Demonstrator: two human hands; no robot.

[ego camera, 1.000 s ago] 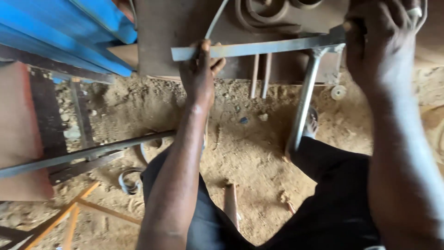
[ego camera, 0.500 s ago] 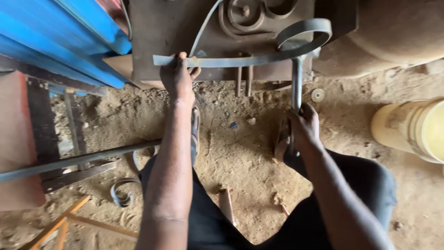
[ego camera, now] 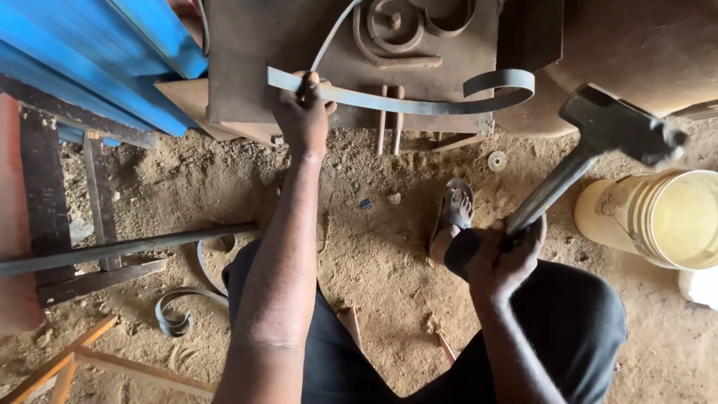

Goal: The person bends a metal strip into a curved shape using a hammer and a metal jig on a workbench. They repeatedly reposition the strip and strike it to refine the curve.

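Head view: rusty steel bench (ego camera: 247,67) carries curled flat bar (ego camera: 404,103); left hand (ego camera: 303,112) clamps it, right hand (ego camera: 502,258) fist-tight on raised hammer (ego camera: 598,150). Best strike near the curl, bar pinned flat.

sandy dirt floor (ego camera: 374,247), blue metal sheets (ego camera: 90,60).

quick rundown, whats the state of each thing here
metal strip: flat on the bench, curled at its right end, gripped near the left end
left hand: closed on the strip
hammer: raised, head up and blurred
right hand: closed round the hammer handle
bucket: tipped on its side, open
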